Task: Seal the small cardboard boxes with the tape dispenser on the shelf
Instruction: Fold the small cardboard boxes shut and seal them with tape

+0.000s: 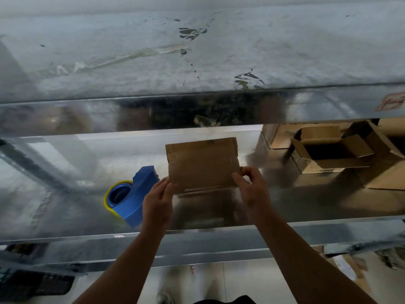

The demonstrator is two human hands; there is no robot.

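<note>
A small brown cardboard box (202,163) stands on the shiny metal shelf (65,213), in the middle of the view. My left hand (158,202) grips its lower left corner, thumb on the front face. My right hand (249,185) pinches its lower right corner between thumb and fingers. The blue tape dispenser (134,194), with a yellow-edged roll of tape, lies on the shelf just left of my left hand, untouched.
An open cardboard box (331,152) with raised flaps sits at the right of the shelf, with more cardboard (388,176) behind and beside it. A metal shelf (197,62) overhangs above. The floor shows below the shelf's front edge.
</note>
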